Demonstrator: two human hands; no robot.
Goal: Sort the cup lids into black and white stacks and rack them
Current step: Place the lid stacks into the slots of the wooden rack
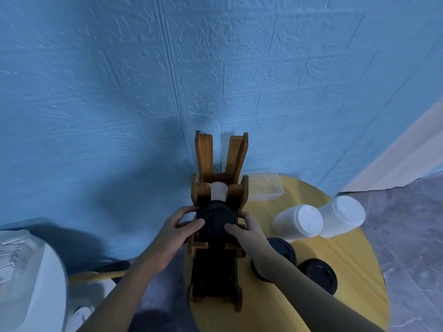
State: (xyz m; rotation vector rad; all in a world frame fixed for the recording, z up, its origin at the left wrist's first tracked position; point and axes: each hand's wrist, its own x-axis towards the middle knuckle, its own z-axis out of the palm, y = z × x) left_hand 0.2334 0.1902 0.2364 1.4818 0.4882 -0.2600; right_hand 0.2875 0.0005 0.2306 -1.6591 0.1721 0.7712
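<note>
The embossed marks on top of the black lid stack [215,218] are showing only as a blur, too soft to read. Both hands are gripping that stack from opposite sides. The left hand [178,226] is curling its fingers round the left edge with its thumb lying across the near rim. The right hand [244,230] is mirroring it on the right edge, thumb pointing inward. The stack is sitting between the side boards of the wooden rack [220,164], whose upper arms are rising beyond the fingertips. Right of the right hand, a white lid stack [298,222] and a second white lid stack [342,215] are lying on their sides, touching. Beside the right forearm, a loose black stack [285,252] and a second loose black stack [318,275] are lying on the yellow table [354,295].
</note>
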